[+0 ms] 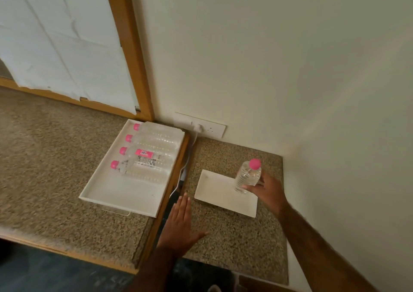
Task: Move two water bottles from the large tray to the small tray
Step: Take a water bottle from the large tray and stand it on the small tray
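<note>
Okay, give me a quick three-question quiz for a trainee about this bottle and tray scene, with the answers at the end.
1. True or false: the right hand holds an upright bottle at the small tray.
2. How many bottles lie on the large tray?
A) two B) four C) six
3. Fill in: the left hand is open and flat, holding ____.

Key
1. True; whether the bottle's base already rests on the tray cannot be told.
2. B; four pink-capped bottles lie on their sides in a row.
3. Nothing; it hovers over the counter near the small tray.
</note>
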